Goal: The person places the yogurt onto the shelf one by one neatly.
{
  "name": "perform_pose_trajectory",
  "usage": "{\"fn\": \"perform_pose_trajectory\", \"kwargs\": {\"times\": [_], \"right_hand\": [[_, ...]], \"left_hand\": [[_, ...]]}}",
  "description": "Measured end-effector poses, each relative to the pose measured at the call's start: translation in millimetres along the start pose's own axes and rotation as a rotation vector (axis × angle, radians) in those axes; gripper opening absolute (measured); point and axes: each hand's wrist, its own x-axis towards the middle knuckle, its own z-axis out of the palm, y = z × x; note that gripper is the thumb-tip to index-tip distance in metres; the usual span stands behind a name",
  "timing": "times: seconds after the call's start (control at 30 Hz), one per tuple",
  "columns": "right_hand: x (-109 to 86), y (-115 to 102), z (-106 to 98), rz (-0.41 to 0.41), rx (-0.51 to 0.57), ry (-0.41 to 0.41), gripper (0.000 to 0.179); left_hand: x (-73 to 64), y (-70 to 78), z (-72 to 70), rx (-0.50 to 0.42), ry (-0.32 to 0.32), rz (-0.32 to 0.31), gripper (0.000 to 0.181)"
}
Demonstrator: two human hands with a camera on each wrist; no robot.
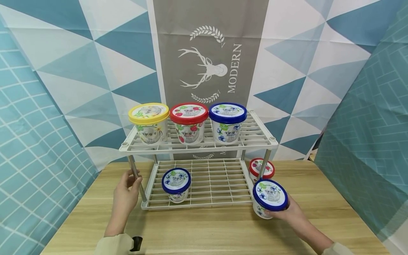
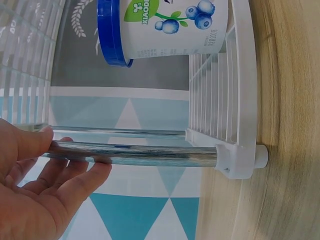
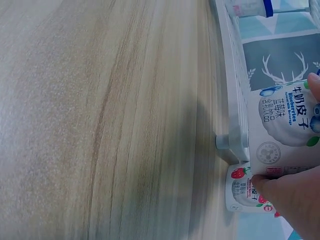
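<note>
My left hand (image 1: 125, 193) holds the front left metal post (image 2: 135, 153) of a white two-tier rack (image 1: 204, 204), thumb on one side and fingers on the other. In my right hand (image 1: 291, 212) is a blue-lidded blueberry tub (image 1: 270, 194), gripped at its side, off the table by the rack's front right corner. The right wrist view shows this tub's printed wall (image 3: 285, 130) close up. Behind it a red-lidded strawberry tub (image 1: 262, 168) stands on the table, partly hidden by the post and the held tub. Another blue-lidded tub (image 1: 176, 185) sits on the lower shelf, left side.
On the upper shelf stand a yellow-lidded tub (image 1: 149, 124), a red-lidded tub (image 1: 189, 123) and a blue-lidded tub (image 1: 227, 123) in a row. The rack stands on a wooden table (image 1: 204, 233), with patterned cloth (image 1: 210, 67) behind it. A black object (image 1: 136, 243) lies by the left sleeve.
</note>
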Motion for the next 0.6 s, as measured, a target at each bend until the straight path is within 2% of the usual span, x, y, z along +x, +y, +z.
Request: {"fn": "perform_pose_trajectory", "kwargs": {"times": [0.6], "right_hand": [[-1.2, -7.3, 9.9, -0.033, -0.035, -0.003, 0.105]], "left_hand": [[0.4, -0.3, -0.2, -0.012, -0.007, -0.007, 0.029]]}}
